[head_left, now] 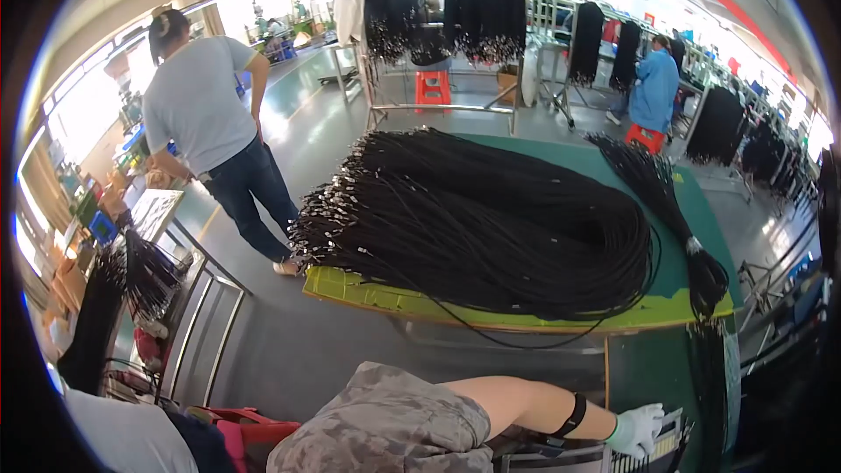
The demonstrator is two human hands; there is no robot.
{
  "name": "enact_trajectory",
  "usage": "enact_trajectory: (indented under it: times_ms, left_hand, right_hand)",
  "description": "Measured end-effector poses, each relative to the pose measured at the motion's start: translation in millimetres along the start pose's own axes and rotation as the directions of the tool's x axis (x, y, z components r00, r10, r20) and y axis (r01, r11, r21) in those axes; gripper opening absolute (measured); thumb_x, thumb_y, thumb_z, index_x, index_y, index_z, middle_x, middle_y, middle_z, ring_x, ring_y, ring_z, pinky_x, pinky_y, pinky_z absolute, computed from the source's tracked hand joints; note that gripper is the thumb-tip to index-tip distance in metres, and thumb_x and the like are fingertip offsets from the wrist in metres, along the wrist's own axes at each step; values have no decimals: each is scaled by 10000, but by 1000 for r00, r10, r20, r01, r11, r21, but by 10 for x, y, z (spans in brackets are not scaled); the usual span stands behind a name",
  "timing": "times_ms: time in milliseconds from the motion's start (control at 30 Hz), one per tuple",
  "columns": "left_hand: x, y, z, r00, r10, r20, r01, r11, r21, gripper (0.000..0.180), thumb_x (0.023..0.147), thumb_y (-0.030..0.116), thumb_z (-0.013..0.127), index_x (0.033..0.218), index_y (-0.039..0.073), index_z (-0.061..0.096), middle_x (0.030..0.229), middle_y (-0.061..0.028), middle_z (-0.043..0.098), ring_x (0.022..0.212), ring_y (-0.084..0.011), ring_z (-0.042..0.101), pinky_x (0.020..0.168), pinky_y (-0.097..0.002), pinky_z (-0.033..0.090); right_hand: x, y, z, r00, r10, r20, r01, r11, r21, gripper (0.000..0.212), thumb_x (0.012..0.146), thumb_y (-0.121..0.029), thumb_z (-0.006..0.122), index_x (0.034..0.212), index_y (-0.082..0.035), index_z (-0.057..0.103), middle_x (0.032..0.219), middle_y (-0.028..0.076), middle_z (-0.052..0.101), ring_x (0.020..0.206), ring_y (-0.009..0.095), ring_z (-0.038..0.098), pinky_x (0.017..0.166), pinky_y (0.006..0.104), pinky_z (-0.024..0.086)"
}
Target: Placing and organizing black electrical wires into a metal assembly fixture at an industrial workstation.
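My left arm comes in at the lower edge in a camouflage sleeve, with a black strap round the forearm. My left hand (638,432), in a white glove with a green cuff, lies on a grey metal slotted frame (667,443). Its fingers curl down and look closed; what they grip is hidden. Right of it, black cords (708,377) hang over a dark green surface (648,377). My right hand is out of sight. Beyond my arm, a large looped heap of black cords (491,219) with metal ends covers much of a green-topped table (394,300).
A tied cord bundle (692,250) lies on the table's right side. A person in a grey shirt (206,96) stands at the left by a bench (158,210). Racks of black cords (482,0) stand behind. Another person (657,83) sits far right. A white-shirted person (131,429) is close at lower left.
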State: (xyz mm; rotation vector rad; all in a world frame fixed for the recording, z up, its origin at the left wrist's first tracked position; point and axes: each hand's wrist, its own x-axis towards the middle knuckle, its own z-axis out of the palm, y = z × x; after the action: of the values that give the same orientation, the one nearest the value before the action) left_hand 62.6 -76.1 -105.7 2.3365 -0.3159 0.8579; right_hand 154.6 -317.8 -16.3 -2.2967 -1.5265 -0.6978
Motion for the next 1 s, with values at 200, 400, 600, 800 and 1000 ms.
enact_trajectory:
  times_ms: [200,400,600,800,1000]
  left_hand:
    - [183,152,1,983,126,133,-138,987,85,385,805,555,636,989,235,747,1015,-111,660,1049,-370,541,936,-528,399]
    - [23,-8,139,975,207,-84,-187,961,202,304,766,583,628,914,340,736,961,-51,649,982,-363,541,847,-528,402]
    - [17,-95,220,986,165,32,-168,969,179,374,786,608,603,1024,343,719,1056,-67,641,1060,-364,522,925,-582,372]
    - [-21,-122,255,984,168,53,-176,955,240,397,828,606,569,1102,347,694,1177,-73,613,1146,-361,488,968,-615,337]
    - [-40,-51,161,988,140,70,-153,956,250,388,854,585,554,1148,360,671,1227,-63,598,1176,-365,474,986,-618,319]
  right_hand:
    - [-8,853,622,386,-481,-787,791,612,14,386,826,-294,704,1064,5,647,997,223,652,922,405,610,829,482,492]
    - [-130,136,-45,986,127,110,-128,992,1,385,829,-305,704,1069,-10,650,1006,210,652,933,395,607,844,479,486]
    - [-201,212,18,998,40,49,-35,996,-87,365,827,-302,702,1056,-23,656,1001,204,652,923,396,607,837,478,489]
    - [-220,157,3,995,97,11,-96,994,-55,362,826,-312,698,1046,-27,661,991,201,655,918,394,610,822,479,491]
    - [-194,177,-45,974,164,154,-178,981,78,361,819,-308,701,1038,-25,663,963,200,660,900,399,613,812,483,491]
